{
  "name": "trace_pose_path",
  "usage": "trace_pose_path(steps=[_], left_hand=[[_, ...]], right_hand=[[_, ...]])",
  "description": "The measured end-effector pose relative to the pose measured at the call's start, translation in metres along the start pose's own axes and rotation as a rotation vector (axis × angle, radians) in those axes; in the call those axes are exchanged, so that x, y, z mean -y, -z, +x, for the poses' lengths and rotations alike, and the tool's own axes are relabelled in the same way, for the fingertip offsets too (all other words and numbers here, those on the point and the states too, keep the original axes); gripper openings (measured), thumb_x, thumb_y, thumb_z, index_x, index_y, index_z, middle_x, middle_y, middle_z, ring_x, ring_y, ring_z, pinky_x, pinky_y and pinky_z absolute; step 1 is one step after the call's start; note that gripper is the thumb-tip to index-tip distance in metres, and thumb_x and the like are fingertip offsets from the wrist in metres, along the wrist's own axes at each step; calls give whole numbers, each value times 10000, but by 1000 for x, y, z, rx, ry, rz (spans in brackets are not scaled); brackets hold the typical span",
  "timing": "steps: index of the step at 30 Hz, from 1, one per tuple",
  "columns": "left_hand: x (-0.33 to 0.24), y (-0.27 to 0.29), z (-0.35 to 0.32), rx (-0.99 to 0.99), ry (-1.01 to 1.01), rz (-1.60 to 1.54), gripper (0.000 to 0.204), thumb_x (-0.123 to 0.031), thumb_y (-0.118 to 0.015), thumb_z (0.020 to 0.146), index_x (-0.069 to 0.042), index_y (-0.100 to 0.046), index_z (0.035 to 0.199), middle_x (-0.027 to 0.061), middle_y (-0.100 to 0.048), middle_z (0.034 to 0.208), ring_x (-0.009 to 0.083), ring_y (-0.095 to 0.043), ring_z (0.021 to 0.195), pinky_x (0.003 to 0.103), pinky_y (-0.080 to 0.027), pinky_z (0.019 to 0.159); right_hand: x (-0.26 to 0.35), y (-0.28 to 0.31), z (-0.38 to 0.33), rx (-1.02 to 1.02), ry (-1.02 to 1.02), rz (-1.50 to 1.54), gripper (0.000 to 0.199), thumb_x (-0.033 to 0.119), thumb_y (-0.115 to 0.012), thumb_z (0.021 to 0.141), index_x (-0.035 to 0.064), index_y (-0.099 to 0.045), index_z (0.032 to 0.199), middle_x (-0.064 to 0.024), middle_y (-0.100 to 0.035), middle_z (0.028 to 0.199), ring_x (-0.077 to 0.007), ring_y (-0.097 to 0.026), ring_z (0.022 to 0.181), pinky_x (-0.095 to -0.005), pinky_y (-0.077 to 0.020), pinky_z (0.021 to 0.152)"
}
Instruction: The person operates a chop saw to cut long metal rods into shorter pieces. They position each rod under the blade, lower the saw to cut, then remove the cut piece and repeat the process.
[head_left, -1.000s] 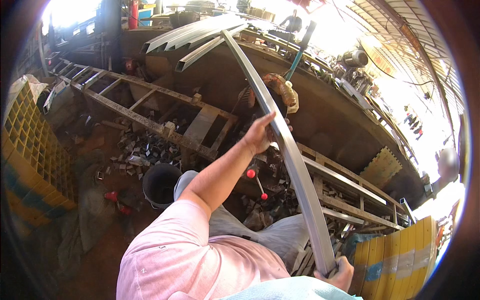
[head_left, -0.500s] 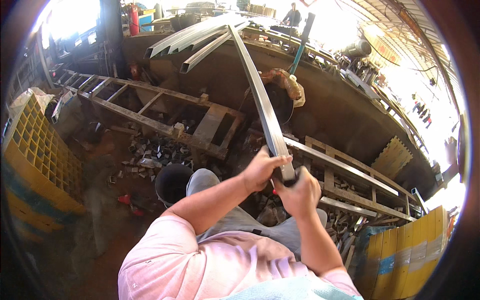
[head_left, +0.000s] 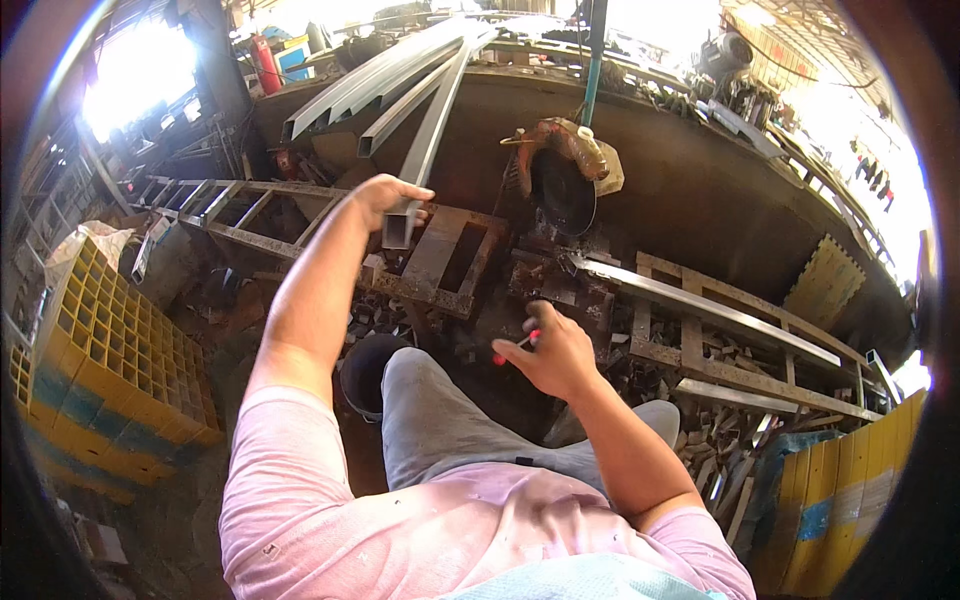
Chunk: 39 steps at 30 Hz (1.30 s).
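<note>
A long square metal tube [head_left: 428, 150] slants from the bundle at the far bench toward me. My left hand [head_left: 388, 200] is wrapped round it just behind its open near end, above the metal frame table [head_left: 440, 255]. My right hand [head_left: 556, 352], over the gap by my knees, is closed on a small thing with red parts [head_left: 500, 358]; its kind I cannot make out. Beyond the right hand stands a cut-off saw with a dark round disc [head_left: 562, 190] under a rusty guard [head_left: 565, 145]. Another metal tube [head_left: 720, 312] lies on the rack to the right of the saw.
More metal tubes [head_left: 350, 85] stick out over the far bench. A long ladder-like frame [head_left: 265, 215] runs to the left. Yellow gridded crates [head_left: 120, 340] stand at left, yellow panels [head_left: 840, 490] at right. Short metal offcuts [head_left: 745, 465] litter the ground below the right rack.
The tube's near end has swung left, away from between both hands. My left hand moved left with it; my right hand let go of the tube and drew slightly left.
</note>
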<state>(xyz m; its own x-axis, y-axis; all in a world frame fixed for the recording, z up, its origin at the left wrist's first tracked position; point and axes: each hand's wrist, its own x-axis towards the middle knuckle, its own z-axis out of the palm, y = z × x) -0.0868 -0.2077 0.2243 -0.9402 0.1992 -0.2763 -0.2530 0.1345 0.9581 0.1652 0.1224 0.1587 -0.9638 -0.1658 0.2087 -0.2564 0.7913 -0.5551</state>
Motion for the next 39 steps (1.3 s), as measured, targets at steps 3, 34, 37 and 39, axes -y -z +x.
trace_pose_path(steps=[3, 34, 37, 39], left_hand=[[-18, 27, 18, -85, 111, 224, 164, -104, -780, 871, 24, -726, 959, 160, -759, 817, 265, -759, 684, 437, -659, 690], [-92, 153, 186, -774, 12, 1397, 520, -366, -923, 777, -16, -807, 1143, 227, -759, 1253, 362, -739, 1188, 450, -593, 1008], [-96, 150, 211, -809, -32, 1429, 501, -366, -908, 786, -32, -810, 1146, 222, -762, 1250, 345, -745, 1184, 448, -596, 1007], [-101, 146, 222, -806, -22, 1432, 470, -338, -878, 802, -28, -808, 1148, 226, -761, 1251, 345, -742, 1192, 443, -593, 1013]], right_hand=[[-45, -9, -20, 71, -130, 69, 747, 539, -861, 839, 19, -626, 1321, -164, -769, 1103, -357, -750, 995, -441, -592, 879], [-192, -33, -48, 149, -517, 279, 475, 303, -893, 849, -12, -698, 1145, -140, -774, 917, -251, -752, 805, -374, -600, 775], [-190, -26, -41, 158, -535, 322, 477, 295, -891, 851, -19, -695, 1153, -149, -778, 930, -254, -756, 816, -379, -602, 778], [-196, -26, -40, 138, -544, 348, 471, 281, -887, 854, -24, -694, 1156, -155, -780, 937, -256, -757, 822, -378, -602, 781]])
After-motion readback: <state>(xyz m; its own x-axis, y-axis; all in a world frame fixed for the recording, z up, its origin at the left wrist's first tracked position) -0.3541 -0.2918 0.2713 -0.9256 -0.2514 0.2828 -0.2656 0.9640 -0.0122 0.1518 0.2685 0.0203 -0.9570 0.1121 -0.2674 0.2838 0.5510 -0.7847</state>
